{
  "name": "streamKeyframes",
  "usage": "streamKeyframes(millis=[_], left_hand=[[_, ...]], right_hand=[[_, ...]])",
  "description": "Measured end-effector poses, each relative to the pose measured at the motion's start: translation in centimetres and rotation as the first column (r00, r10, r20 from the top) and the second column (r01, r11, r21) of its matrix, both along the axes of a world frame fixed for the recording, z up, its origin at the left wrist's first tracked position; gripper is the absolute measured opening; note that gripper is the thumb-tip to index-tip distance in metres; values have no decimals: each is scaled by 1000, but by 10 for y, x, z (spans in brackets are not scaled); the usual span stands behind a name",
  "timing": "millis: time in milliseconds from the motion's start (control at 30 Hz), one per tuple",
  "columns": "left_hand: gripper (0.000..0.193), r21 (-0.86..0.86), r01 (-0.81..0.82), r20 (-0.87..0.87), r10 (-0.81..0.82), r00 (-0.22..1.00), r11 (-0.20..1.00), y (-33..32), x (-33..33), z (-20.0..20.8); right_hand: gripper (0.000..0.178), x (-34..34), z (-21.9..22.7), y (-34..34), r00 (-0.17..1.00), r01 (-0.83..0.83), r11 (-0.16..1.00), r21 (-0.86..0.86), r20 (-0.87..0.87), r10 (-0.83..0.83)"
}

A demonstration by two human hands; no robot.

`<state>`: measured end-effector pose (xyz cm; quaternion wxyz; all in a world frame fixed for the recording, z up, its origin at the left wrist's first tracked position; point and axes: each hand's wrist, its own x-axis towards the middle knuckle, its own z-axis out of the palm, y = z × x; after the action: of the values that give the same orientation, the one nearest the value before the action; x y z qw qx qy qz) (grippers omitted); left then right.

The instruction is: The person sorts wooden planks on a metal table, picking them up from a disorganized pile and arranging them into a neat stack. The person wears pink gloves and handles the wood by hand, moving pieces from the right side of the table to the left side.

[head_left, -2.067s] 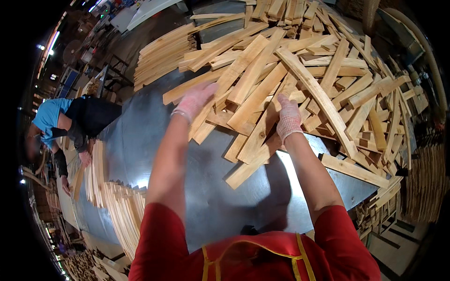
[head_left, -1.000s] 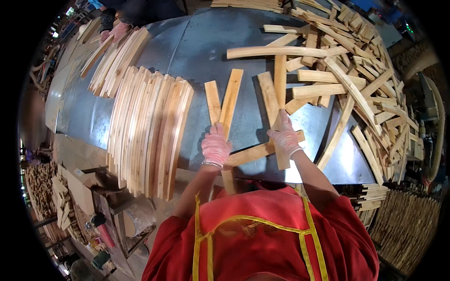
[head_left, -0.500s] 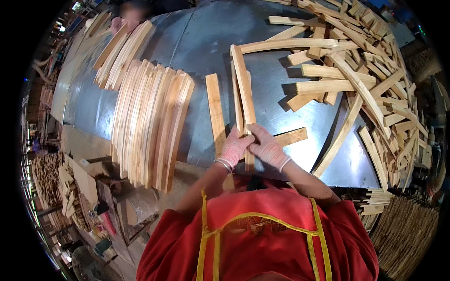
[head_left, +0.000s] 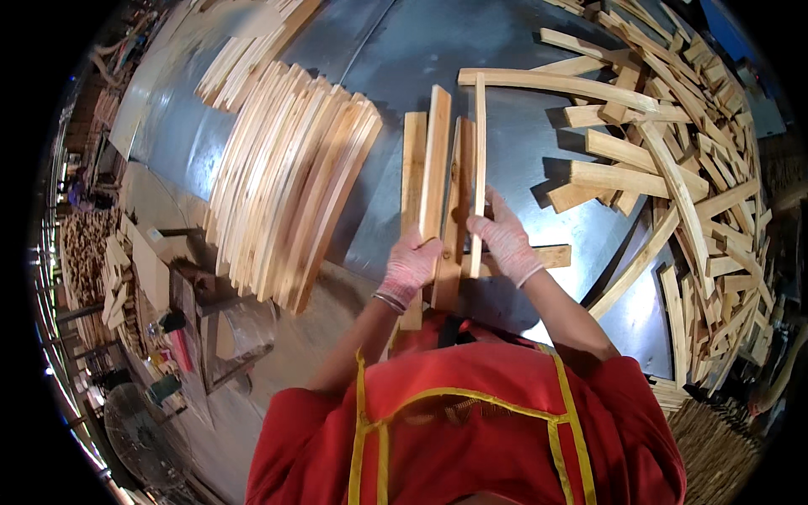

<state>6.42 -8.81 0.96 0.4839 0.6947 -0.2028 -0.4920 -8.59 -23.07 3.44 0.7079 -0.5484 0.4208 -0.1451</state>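
metal table (head_left: 518, 126) | slat row (head_left: 290, 185) | loose pile (head_left: 673, 178) | hands (head_left: 411, 268) gripping slats (head_left: 434, 160)

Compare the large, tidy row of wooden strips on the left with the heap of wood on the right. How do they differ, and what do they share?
The row is packed side by side, its pieces running much the same way; the heap is jumbled, its pieces crossing at many angles. The row lies left of the left hand, the heap right of the right hand. Both consist of pale wooden pieces.
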Motion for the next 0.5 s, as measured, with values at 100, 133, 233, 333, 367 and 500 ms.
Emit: streamKeyframes(millis=[100,133,233,333,367,500], left_hand=[[43,-31,-118,85,120,989,993,26,25,9],[43,-38,-93,194,98,976,995,37,38,11],[43,5,-28,626,19,780,1000,73,87,31],[45,184,0,911,-171,376,983,98,145,51],[47,214,22,944,-212,253,977,109,164,44],[57,383,-59,914,-388,-123,922,156,221,38]], right_hand=[[94,21,0,44,996,-52,989,-140,-75,42],[98,27,-10,53,994,-98,993,-66,44,101],[94,62,14,63,935,-296,941,-163,-253,250],[87,82,-3,54,763,-589,808,-6,-334,553],[85,90,1,48,692,-648,761,27,-397,603],[79,69,10,48,747,-520,755,-400,-641,175]])
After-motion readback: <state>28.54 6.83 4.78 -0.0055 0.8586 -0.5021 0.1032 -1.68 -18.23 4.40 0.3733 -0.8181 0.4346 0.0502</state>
